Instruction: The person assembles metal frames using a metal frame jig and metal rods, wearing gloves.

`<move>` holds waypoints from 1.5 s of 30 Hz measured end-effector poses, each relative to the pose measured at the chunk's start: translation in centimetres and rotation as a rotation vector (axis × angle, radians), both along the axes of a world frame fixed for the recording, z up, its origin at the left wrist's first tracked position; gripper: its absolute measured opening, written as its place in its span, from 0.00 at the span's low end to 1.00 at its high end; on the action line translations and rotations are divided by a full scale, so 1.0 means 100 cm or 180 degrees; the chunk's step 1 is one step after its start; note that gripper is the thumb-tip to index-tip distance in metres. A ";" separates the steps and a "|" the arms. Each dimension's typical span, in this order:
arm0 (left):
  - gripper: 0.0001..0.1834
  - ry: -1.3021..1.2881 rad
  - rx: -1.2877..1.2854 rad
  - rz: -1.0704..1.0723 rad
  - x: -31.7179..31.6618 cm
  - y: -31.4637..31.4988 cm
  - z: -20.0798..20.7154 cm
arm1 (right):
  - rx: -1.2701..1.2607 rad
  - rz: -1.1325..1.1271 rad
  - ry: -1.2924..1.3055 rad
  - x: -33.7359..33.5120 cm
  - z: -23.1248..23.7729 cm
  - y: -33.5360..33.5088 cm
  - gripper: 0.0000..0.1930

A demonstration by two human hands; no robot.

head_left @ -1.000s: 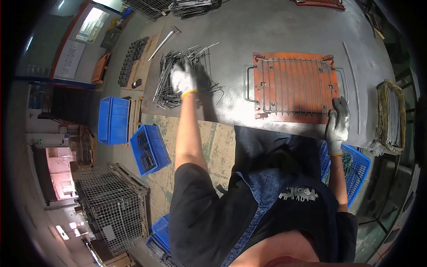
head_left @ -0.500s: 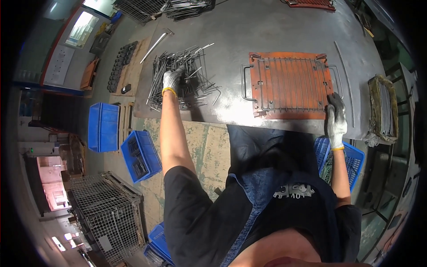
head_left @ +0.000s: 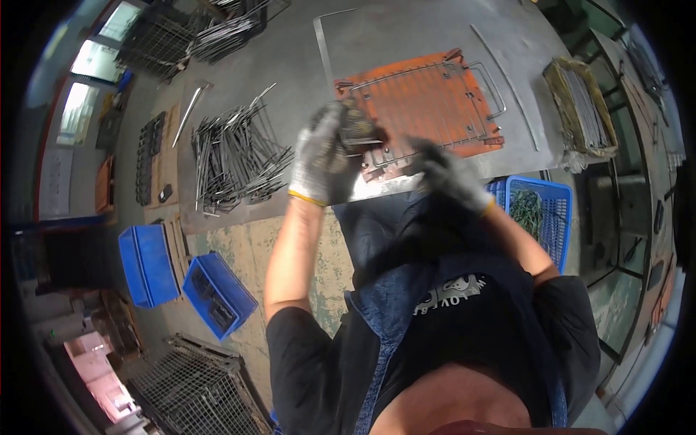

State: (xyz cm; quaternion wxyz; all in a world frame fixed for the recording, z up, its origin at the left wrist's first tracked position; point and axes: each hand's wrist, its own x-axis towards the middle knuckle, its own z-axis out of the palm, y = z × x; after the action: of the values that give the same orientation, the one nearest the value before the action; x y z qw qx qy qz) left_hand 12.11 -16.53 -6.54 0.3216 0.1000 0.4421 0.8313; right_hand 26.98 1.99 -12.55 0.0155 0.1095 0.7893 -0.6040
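Observation:
My gloved left hand [head_left: 319, 156] is raised at the left side of an orange jig plate [head_left: 449, 109], its fingers closed. A bent metal rod [head_left: 324, 47] runs up from the fingers. Beside them is a dark blocky shape [head_left: 360, 130], too blurred to make out. My gloved right hand [head_left: 455, 174] hovers over the plate's near edge, its fingers smeared by motion. On the plate lies a wire grill rack of parallel bars, and a looped wire handle [head_left: 496, 90] sticks out at its right. To the left is a pile of metal rods [head_left: 235, 159].
A hammer-like tool [head_left: 190, 112] lies beyond the pile. Past the plate runs a long thin rod [head_left: 507, 87], with a lined box of metal strips [head_left: 583, 109] at the right. Blue crates [head_left: 147, 264] stand below the table's left edge, and a blue basket [head_left: 554, 199] stands at the right.
My left hand has left the rod pile and come right to the plate with a bent rod. My right hand has moved left from the plate's right corner. The view has shifted and turned.

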 end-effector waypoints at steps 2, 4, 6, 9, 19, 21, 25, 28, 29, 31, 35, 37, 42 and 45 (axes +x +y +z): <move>0.17 0.0166 0.0048 -0.0185 0.030 0.023 -0.001 | -0.1818 0.0014 0.0134 -0.016 -0.011 -0.037 0.18; 0.16 -0.0416 0.0525 0.0037 0.042 0.046 -0.009 | -0.2986 -0.0359 0.0511 -0.023 -0.043 -0.047 0.19; 0.16 -0.0118 0.0528 0.0097 0.041 0.049 -0.013 | -0.3020 -0.0562 0.0678 -0.023 -0.042 -0.042 0.19; 0.13 0.1088 -0.1261 0.0236 0.034 0.040 -0.021 | -0.2593 -0.0773 0.0714 -0.014 -0.024 -0.038 0.18; 0.14 0.1482 -0.2506 0.0110 0.011 0.041 -0.047 | 0.2415 -0.0092 0.2270 -0.041 -0.041 -0.028 0.13; 0.17 0.2379 -0.3547 -0.0046 0.005 0.042 -0.038 | 0.1557 -0.0161 0.2182 -0.044 -0.043 -0.030 0.12; 0.18 0.3349 -0.4006 0.0197 -0.008 0.044 -0.062 | 0.2090 0.0083 0.2028 -0.047 -0.066 -0.024 0.17; 0.18 0.4188 -0.4169 0.0648 -0.011 0.049 -0.061 | 0.2526 0.0319 0.2029 -0.046 -0.078 -0.023 0.15; 0.19 0.4775 -0.4038 0.0470 -0.017 0.046 -0.063 | 0.2538 0.0374 0.1864 -0.046 -0.075 -0.026 0.14; 0.21 0.5348 -0.3881 0.0281 -0.027 0.040 -0.067 | 0.2534 0.0290 0.1826 -0.044 -0.068 -0.032 0.13; 0.21 0.6008 -0.3937 -0.0160 -0.035 0.035 -0.069 | 0.1909 0.0570 0.1752 -0.049 -0.044 -0.033 0.13; 0.20 0.6202 -0.4173 -0.0309 -0.034 0.034 -0.068 | 0.1941 0.0794 0.1405 -0.050 -0.035 -0.032 0.12; 0.20 0.6321 -0.3733 -0.0020 -0.045 0.039 -0.075 | 0.2209 0.0868 0.0795 -0.056 -0.022 -0.025 0.15; 0.19 0.6081 -0.3360 0.0070 -0.052 0.041 -0.080 | 0.2152 0.0455 0.1421 -0.068 -0.028 -0.011 0.16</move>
State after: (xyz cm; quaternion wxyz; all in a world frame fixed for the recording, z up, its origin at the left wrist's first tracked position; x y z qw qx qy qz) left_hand 6.92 -12.47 -14.53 -0.1594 0.5497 0.8113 0.1190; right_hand 20.19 0.87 -15.30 -0.1510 -0.0804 0.9329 -0.3169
